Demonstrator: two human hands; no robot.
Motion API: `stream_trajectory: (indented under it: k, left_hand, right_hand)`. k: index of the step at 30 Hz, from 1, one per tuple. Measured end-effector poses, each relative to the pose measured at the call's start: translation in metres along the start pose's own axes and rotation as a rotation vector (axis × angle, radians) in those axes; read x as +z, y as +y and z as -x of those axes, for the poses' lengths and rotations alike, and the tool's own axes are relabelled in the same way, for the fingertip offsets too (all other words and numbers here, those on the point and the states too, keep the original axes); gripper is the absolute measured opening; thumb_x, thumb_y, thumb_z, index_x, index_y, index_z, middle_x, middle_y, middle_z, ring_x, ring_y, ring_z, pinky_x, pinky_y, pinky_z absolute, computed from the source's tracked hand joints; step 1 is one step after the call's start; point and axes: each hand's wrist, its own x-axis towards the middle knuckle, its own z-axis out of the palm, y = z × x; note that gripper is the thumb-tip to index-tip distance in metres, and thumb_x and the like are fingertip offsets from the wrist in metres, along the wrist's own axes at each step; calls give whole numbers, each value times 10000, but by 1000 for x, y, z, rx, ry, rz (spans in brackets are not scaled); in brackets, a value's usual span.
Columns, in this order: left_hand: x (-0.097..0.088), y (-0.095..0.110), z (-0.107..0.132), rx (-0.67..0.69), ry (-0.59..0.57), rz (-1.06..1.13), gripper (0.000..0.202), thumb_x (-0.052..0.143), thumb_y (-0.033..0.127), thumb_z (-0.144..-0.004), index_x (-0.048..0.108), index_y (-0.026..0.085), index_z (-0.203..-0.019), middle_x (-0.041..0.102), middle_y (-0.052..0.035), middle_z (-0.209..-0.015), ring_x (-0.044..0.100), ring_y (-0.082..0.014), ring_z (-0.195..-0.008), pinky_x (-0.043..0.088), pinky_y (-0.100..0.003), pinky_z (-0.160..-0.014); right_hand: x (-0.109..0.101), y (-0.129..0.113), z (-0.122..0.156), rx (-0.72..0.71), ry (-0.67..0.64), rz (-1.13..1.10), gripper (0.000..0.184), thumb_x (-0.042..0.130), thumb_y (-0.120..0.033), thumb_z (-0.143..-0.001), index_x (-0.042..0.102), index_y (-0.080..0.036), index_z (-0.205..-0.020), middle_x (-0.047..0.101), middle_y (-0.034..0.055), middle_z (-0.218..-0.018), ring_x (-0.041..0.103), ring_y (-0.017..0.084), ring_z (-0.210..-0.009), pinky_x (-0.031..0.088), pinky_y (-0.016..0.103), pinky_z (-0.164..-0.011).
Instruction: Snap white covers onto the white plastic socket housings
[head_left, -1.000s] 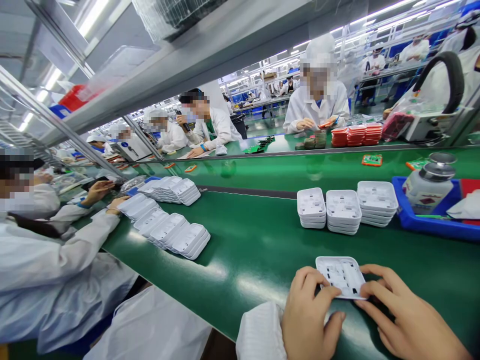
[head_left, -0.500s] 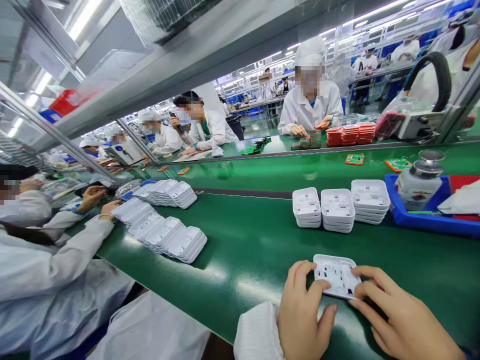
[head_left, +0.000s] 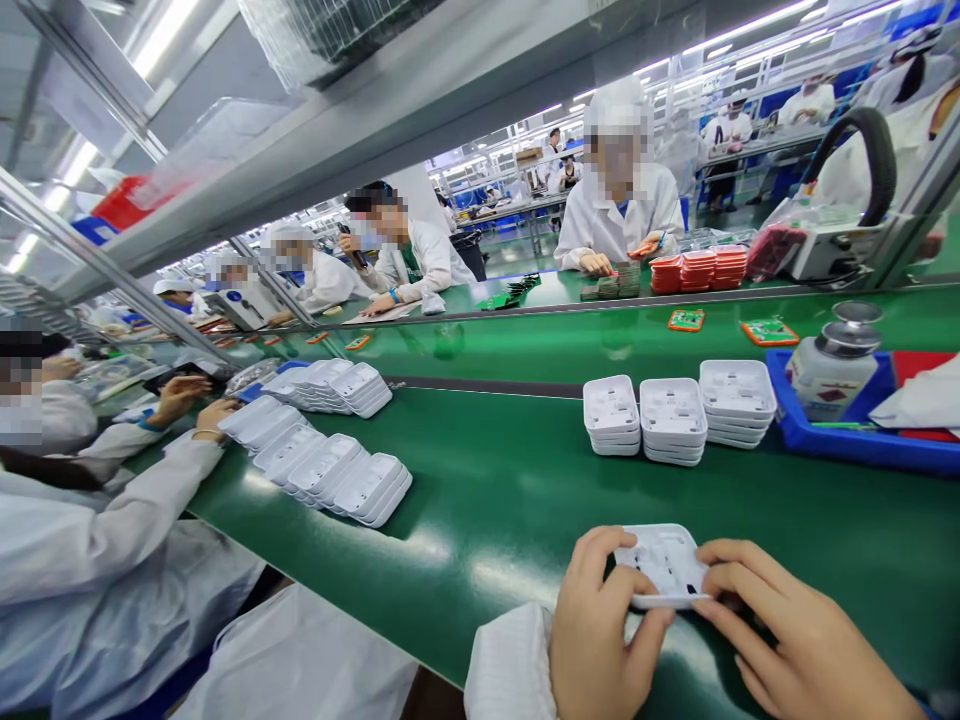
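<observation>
A white plastic housing (head_left: 670,560), a shallow square shell with rounded corners and small dark slots, is held between both hands just above the green work surface. My left hand (head_left: 606,620) grips its left edge, with fingers on the rim and the thumb near the front edge. On the opposite side, my right hand (head_left: 780,610) pinches the right edge between fingers and thumb. Behind the hands stand three short stacks of similar white housings (head_left: 673,412), their inner sides facing up.
A blue tray (head_left: 870,452) at the right holds a pump bottle (head_left: 836,365). Leaning rows of white housings (head_left: 330,465) lie at the left, near a co-worker's hands. Orange-framed green circuit boards (head_left: 770,332) sit on the strip behind. A shelf crosses overhead.
The held housing has tilted and shifted slightly left and down, with both hands still on it. Orange-framed boards on the strip behind have moved left.
</observation>
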Motion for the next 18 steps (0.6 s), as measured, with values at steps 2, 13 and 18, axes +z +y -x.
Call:
stream_trajectory:
  k: [2,13,18]
  left_hand:
    - [-3,0,1,-20,3,98,111,606,102,-755,552,173,-822,587,-84,-1053,541,-232,-1057,442,-383,-904]
    - [-6,2,5,-113,-43,212,136,542,281,-811,602,160,-833,633,-55,-780,569,-180,-726,429,-291,-664]
    - [-5,2,5,-69,-33,189,122,539,280,-813,597,173,-832,632,-41,-779,559,-171,-723,414,-285,-665]
  right_hand:
    - [-2,-2,-1,5,3,-40,144,338,-227,-962,474,-230,-1007,460,86,-1102,570,216,-892,501,330,-721]
    - [-5,-6,-4,52,-194,-100,150,295,-218,-958,442,-236,-986,513,34,-926,554,195,-768,484,314,-655]
    - [-3,-4,-2,38,-208,-61,195,249,-177,-939,437,-225,-962,507,33,-891,542,199,-727,469,325,-622]
